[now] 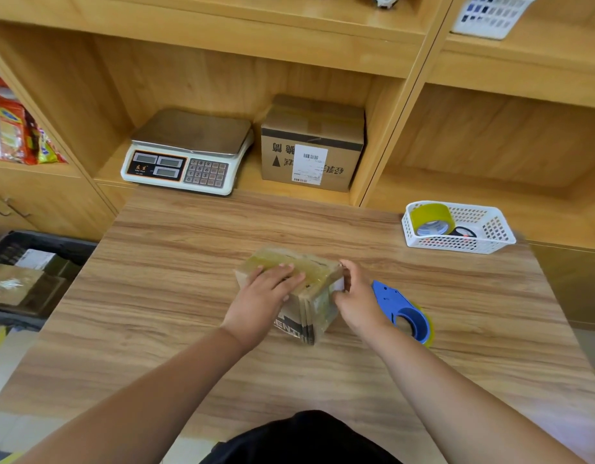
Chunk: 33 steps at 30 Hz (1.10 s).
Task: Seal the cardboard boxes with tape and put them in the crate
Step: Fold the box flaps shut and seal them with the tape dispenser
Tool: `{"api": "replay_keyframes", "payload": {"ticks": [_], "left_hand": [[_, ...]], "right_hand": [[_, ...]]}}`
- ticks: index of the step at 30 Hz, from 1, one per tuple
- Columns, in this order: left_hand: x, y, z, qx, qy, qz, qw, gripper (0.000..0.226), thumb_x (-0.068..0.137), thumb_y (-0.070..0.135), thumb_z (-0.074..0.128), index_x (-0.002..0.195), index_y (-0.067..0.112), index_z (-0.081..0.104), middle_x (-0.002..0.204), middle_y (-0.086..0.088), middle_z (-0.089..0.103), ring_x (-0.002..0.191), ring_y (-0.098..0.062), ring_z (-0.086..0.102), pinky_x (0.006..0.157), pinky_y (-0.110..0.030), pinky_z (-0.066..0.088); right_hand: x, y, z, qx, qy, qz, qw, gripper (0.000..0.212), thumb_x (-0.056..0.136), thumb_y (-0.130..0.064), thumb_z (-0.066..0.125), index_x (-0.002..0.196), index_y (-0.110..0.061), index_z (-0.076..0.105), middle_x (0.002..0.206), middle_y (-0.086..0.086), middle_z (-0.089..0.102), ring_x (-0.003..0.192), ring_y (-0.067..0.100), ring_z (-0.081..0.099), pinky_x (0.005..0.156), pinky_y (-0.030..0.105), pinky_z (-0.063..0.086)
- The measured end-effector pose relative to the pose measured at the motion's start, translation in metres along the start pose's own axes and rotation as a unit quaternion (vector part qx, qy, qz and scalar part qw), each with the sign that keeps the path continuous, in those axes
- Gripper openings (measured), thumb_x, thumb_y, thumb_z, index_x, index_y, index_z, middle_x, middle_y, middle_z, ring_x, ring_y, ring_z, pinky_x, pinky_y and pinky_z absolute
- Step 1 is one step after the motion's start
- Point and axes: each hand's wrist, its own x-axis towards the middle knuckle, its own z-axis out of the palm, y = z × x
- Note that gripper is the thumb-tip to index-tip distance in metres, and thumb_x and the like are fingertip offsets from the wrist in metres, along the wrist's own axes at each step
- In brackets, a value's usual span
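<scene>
A small cardboard box point(314, 308) wrapped in yellowish tape stands in the middle of the wooden table point(155, 313). My left hand point(261, 296) lies flat on the box's top, fingers straight, pressing the tape. My right hand point(358, 296) holds the box's right end, fingers curled at the corner. A blue tape dispenser point(403, 311) lies on the table just right of my right hand. The dark crate point(38, 242) sits low at the left of the table with taped boxes point(18, 286) inside.
A white basket point(490, 229) holding a yellow tape roll point(431, 217) stands at the table's back right. On the shelf behind are a weighing scale point(185, 152) and a larger labelled carton point(312, 145). Snack packets point(11, 132) fill the left shelf.
</scene>
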Motion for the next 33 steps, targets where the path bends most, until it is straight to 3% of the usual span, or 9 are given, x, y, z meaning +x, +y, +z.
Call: {"api": "replay_keyframes", "payload": {"ticks": [2,4,8,13,17,21,24,29,33], "left_hand": [[0.003,-0.004,-0.004,-0.097,0.022,-0.074,0.992,0.049,0.089,-0.004,0.053,0.133,0.016,0.054,0.134,-0.010,0.055,0.125,-0.028,0.049,0.106,-0.049,0.040],[0.004,-0.005,-0.011,-0.167,0.038,-0.153,0.973,0.045,0.094,-0.003,0.045,0.135,0.015,0.052,0.138,-0.010,0.048,0.129,-0.024,0.043,0.109,-0.031,0.033],[0.007,-0.003,-0.016,-0.266,0.059,-0.248,0.930,0.045,0.096,-0.004,0.034,0.133,0.015,0.051,0.130,-0.003,0.048,0.121,-0.014,0.046,0.101,-0.018,0.034],[0.007,0.003,-0.008,-0.362,0.086,-0.323,0.870,0.041,0.098,-0.003,0.034,0.123,0.021,0.055,0.131,-0.002,0.051,0.120,-0.017,0.049,0.103,-0.033,0.042],[0.009,0.016,-0.017,-0.404,0.098,-0.365,0.833,0.030,0.103,0.011,0.031,0.115,0.023,0.055,0.114,0.005,0.060,0.100,-0.010,0.056,0.079,-0.017,0.044],[0.013,0.021,-0.026,-0.397,0.108,-0.386,0.826,0.026,0.104,0.020,0.030,0.107,0.026,0.056,0.095,0.012,0.061,0.087,-0.009,0.057,0.077,-0.025,0.044],[0.012,0.021,-0.028,-0.395,0.096,-0.372,0.834,0.027,0.103,0.024,0.031,0.112,0.025,0.056,0.107,0.011,0.060,0.096,-0.006,0.054,0.078,-0.021,0.041],[0.017,0.022,-0.025,-0.350,0.024,-0.320,0.880,0.042,0.093,0.025,0.059,0.132,0.019,0.046,0.132,0.011,0.040,0.119,-0.001,0.036,0.094,-0.016,0.029],[0.022,0.016,-0.023,-0.294,0.028,-0.321,0.900,0.039,0.091,0.025,0.063,0.127,0.016,0.051,0.132,0.002,0.048,0.122,-0.016,0.043,0.094,-0.024,0.034]], "right_hand": [[-0.006,-0.005,0.000,-0.055,-0.004,-0.037,0.998,0.070,0.087,-0.006,0.058,0.147,-0.022,0.025,0.136,-0.003,0.029,0.126,0.009,0.031,0.104,0.023,0.029],[-0.014,-0.009,0.003,-0.081,-0.024,-0.080,0.993,0.088,0.084,-0.017,0.068,0.152,-0.026,0.011,0.139,-0.005,0.020,0.130,0.007,0.021,0.112,0.027,0.022],[-0.021,-0.013,0.017,-0.147,-0.051,-0.145,0.977,0.105,0.079,-0.024,0.075,0.152,-0.032,0.001,0.146,-0.013,0.006,0.134,0.004,0.008,0.113,0.022,0.010],[-0.018,-0.017,0.024,-0.189,-0.018,-0.164,0.968,0.084,0.085,-0.028,0.070,0.151,-0.032,0.018,0.150,-0.007,0.013,0.135,0.009,0.007,0.111,0.023,0.008],[-0.012,-0.020,0.023,-0.180,0.030,-0.179,0.967,0.055,0.089,-0.028,0.065,0.140,-0.023,0.046,0.139,-0.002,0.036,0.120,0.012,0.022,0.110,0.028,0.023],[-0.005,-0.021,0.023,-0.153,0.075,-0.192,0.966,0.030,0.087,-0.024,0.067,0.117,-0.019,0.066,0.114,-0.010,0.046,0.103,0.009,0.027,0.093,0.016,0.030],[0.001,-0.023,0.022,-0.151,0.081,-0.195,0.966,0.023,0.086,-0.026,0.068,0.108,-0.018,0.070,0.106,-0.014,0.049,0.100,0.012,0.032,0.084,0.003,0.023],[0.007,-0.027,0.026,-0.166,0.089,-0.195,0.962,0.020,0.087,-0.030,0.066,0.103,-0.019,0.070,0.102,-0.014,0.056,0.097,0.011,0.034,0.076,0.020,0.024],[0.009,-0.026,0.026,-0.177,0.104,-0.213,0.955,0.019,0.086,-0.035,0.065,0.099,-0.021,0.071,0.099,-0.013,0.061,0.094,0.009,0.033,0.079,0.026,0.027]]}}
